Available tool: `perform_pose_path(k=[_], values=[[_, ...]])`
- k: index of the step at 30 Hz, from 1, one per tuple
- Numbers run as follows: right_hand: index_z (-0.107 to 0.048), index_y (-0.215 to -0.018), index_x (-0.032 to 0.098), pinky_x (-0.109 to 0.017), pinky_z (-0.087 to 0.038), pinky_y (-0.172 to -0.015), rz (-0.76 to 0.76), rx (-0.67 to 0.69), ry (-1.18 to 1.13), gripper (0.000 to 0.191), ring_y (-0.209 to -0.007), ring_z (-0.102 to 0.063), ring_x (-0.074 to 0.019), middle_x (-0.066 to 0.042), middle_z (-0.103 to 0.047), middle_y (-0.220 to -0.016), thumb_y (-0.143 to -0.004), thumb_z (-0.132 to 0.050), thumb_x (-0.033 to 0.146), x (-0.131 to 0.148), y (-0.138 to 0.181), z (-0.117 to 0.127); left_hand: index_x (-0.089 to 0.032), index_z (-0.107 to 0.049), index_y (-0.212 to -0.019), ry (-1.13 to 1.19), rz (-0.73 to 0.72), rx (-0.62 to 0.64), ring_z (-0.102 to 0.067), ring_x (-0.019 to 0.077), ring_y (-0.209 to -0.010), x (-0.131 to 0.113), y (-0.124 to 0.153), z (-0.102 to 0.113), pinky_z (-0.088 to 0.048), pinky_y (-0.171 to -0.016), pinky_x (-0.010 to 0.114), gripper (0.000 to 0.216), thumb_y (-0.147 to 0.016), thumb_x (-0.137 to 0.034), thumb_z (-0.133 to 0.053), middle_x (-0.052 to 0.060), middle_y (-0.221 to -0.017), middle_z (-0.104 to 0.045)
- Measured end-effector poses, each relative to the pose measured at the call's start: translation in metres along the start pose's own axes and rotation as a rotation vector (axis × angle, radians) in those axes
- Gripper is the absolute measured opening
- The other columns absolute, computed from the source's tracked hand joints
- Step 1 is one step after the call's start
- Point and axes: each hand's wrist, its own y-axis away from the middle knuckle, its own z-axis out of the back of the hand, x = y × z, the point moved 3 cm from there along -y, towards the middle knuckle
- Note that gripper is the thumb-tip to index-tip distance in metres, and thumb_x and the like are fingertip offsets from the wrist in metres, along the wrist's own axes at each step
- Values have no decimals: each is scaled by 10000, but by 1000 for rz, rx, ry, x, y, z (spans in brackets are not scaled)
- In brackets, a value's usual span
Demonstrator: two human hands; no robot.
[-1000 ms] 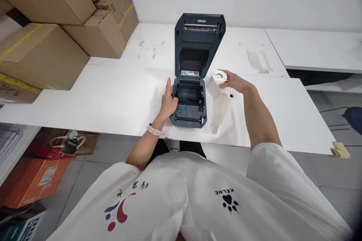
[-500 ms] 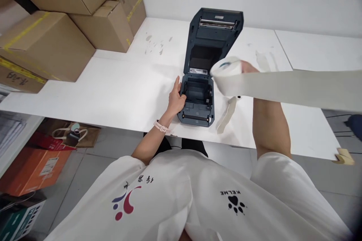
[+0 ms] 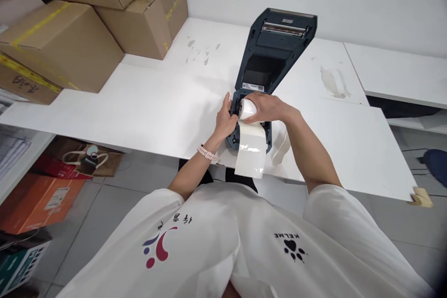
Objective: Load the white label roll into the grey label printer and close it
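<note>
Over the open printer (image 3: 272,51) on the desk (image 3: 139,111), the right hand (image 3: 268,108) grips a roll (image 3: 247,108); the left hand (image 3: 226,121) holds its side wall.

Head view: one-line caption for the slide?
Right hand holds a roll in the open printer; left hand grips its side.

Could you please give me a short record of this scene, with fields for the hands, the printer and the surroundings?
Left hand: against the left side of the label printer.
Right hand: holds the label roll at the printer's open bay.
Loose strip: hangs from the roll over the printer's front and the table edge.
Lid: open, tilted back.
Surroundings: cardboard boxes stacked at far left.
</note>
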Motion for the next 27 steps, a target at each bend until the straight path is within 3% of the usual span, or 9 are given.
perform_pose_path(k=[4, 9, 15, 19, 22, 27], values=[[-567, -1455, 180, -612, -505, -1064, -11, -44, -37, 720, -1309, -604, -450, -203, -634, -1426, -838, -740, 509, 4, 10, -13, -288, -99, -1695, -4, 8, -2, -262, 289, -1657, 2, -1, -1, -338, -1301, 532, 925, -889, -212, -548, 87, -1745, -364], [-541, -1526, 252, -626, -472, -1131, 82, -340, -143, 552, -1394, -558, -409, -162, -607, -1495, -1017, -531, 465, 36, 64, -25, -327, -125, -1691, -2, -40, -8, -315, 247, -1639, 9, -4, -1, -338, -1311, 481, 906, -899, -232, -555, 43, -1746, -372], [-489, -1567, 377, -648, -436, -1203, 34, -410, -198, 527, -1537, -461, -370, -90, -532, -1624, -1053, -495, 496, 77, 122, -82, -306, -195, -1677, 18, -57, -4, -299, 256, -1644, 10, -4, -1, -306, -1334, 459, 857, -900, -225, -548, 36, -1765, -330], [-521, -1535, 287, -597, -405, -1222, -16, -472, -89, 501, -1565, -430, -338, -94, -527, -1636, -1082, -453, 491, 83, 124, -97, -310, -265, -1652, 66, -44, -19, -339, 258, -1627, 11, -5, 0, -344, -1316, 453, 851, -867, -181, -568, 44, -1732, -393], [-614, -1417, 231, -546, -463, -1129, -24, -467, -27, 473, -1475, -511, -351, -101, -577, -1594, -1069, -483, 523, 82, 119, -92, -307, -292, -1642, 93, -46, -27, -344, 259, -1625, 12, -5, -1, -345, -1316, 458, 855, -847, -152, -562, 50, -1721, -410], [-638, -1326, 224, -521, -464, -1022, -30, -449, 30, 419, -1353, -557, -356, -69, -609, -1568, -1059, -513, 522, 84, 115, -83, -304, -337, -1617, 114, -50, -48, -363, 252, -1616, 12, -6, -1, -340, -1317, 458, 853, -814, -116, -553, 55, -1705, -435]])
